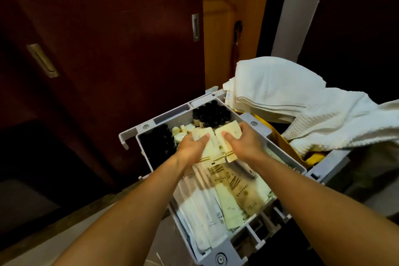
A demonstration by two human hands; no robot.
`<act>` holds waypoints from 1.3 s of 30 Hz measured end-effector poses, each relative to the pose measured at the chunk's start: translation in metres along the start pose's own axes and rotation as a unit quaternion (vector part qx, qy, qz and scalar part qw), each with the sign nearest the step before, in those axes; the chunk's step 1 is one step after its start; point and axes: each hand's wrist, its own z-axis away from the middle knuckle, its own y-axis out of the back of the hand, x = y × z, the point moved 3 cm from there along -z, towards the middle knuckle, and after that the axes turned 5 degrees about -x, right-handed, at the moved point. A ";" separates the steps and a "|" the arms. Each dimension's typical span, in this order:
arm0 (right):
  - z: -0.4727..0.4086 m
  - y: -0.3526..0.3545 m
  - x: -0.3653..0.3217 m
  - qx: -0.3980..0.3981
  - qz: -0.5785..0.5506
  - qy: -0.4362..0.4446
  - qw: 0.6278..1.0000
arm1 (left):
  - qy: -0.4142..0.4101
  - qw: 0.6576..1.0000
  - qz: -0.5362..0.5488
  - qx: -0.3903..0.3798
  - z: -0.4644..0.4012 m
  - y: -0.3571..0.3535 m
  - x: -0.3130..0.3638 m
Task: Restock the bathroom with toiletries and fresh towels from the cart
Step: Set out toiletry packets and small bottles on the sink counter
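A grey cart tray (287,158) holds toiletries. Both hands are over its middle. My left hand (193,147) grips a cream sachet (210,149) with gold stripes, thumb on top. My right hand (244,142) grips a second cream sachet (230,133) beside it. More long cream and white sachets (226,196) lie in the tray's near part. Small dark bottles (210,114) stand at the far end, and round pale soaps (183,131) lie between them and my left hand. White towels (291,101) are heaped on the cart to the right.
A dark wooden sliding door (108,49) with recessed metal handles fills the left. A lighter wood panel (226,17) and a dark umbrella (235,45) stand behind the cart. A yellow bag edge (280,142) shows under the towels. A white post (302,6) rises at the right.
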 end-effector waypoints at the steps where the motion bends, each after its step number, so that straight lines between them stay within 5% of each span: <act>1: 0.000 -0.004 -0.002 -0.004 -0.021 0.002 1.000 | 0.006 1.000 0.010 0.005 0.004 -0.002 -0.001; 4: 0.003 -0.023 -0.005 -0.076 -0.102 -0.022 0.992 | 0.025 0.997 0.074 -0.007 0.018 -0.012 -0.002; 10: 0.015 -0.041 0.003 -0.174 0.014 -0.039 0.984 | 0.024 0.994 0.099 -0.040 0.055 -0.017 -0.006; 17: 0.058 -0.060 -0.004 -0.303 0.041 0.008 0.952 | 0.043 0.991 0.112 0.059 0.087 0.001 -0.022; 20: 0.083 -0.065 -0.010 -0.299 0.065 0.046 0.951 | 0.023 0.987 0.120 0.102 0.108 0.006 -0.025; 25: 0.138 -0.055 -0.019 -0.176 0.003 0.164 0.971 | -0.061 0.983 0.086 0.152 0.154 0.019 -0.035; 29: 0.200 -0.045 -0.024 -0.193 -0.011 0.234 0.953 | 0.005 0.964 0.139 0.226 0.190 0.030 -0.056; 33: 0.256 -0.045 -0.016 -0.202 0.117 0.309 0.922 | 0.019 0.951 0.204 0.233 0.238 0.027 -0.078; 36: 0.285 -0.046 -0.005 -0.207 0.081 0.280 0.934 | 0.025 0.960 0.223 0.169 0.273 0.019 -0.091; 39: 0.297 -0.042 0.000 -0.249 -0.019 0.152 0.956 | 0.006 0.975 0.201 0.091 0.308 0.021 -0.097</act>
